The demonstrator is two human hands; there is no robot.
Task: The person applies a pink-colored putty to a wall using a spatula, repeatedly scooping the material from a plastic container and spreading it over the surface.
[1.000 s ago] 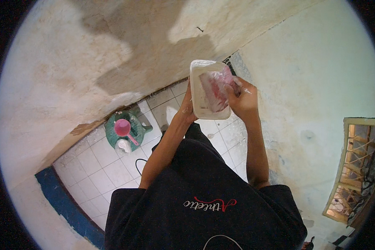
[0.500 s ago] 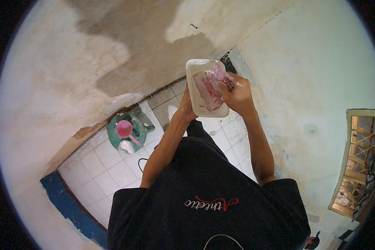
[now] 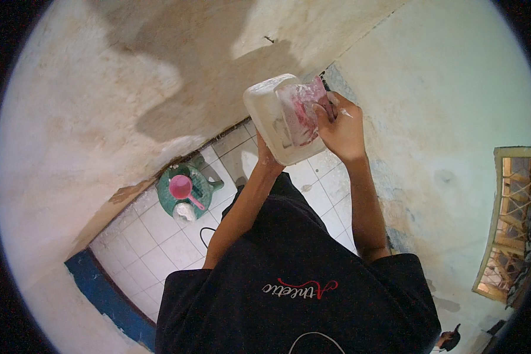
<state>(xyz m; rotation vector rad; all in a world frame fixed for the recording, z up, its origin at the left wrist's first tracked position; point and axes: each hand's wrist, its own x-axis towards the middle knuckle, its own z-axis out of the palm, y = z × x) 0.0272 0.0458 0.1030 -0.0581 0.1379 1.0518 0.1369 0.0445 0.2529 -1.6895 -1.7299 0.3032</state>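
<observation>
Chest-high in front of me, my left hand (image 3: 269, 156) holds up a shallow white plastic tray (image 3: 263, 112); most of its fingers are hidden behind the tray. Between the thumb and fingers of my right hand (image 3: 343, 128) is a red-pink putty scraper (image 3: 302, 115) with a broad flat blade smeared in white paste. The blade hangs over the tray's right half, and whether it touches the bottom I cannot tell. White smears mark the right hand, and a thin pale residue shows inside the tray.
A green stool (image 3: 205, 192) stands on the white tiled floor (image 3: 153, 236) at left, bearing a pink dipper (image 3: 180, 186) and a white lump (image 3: 184, 212). Stained walls (image 3: 177, 71) meet in a corner ahead. At right is a latticed window (image 3: 507, 221). A black cable (image 3: 202, 236) lies nearby.
The tray has shifted left and tipped, showing more of its left inner side. My right hand has lifted the scraper slightly up and right, nearer the tray's right edge.
</observation>
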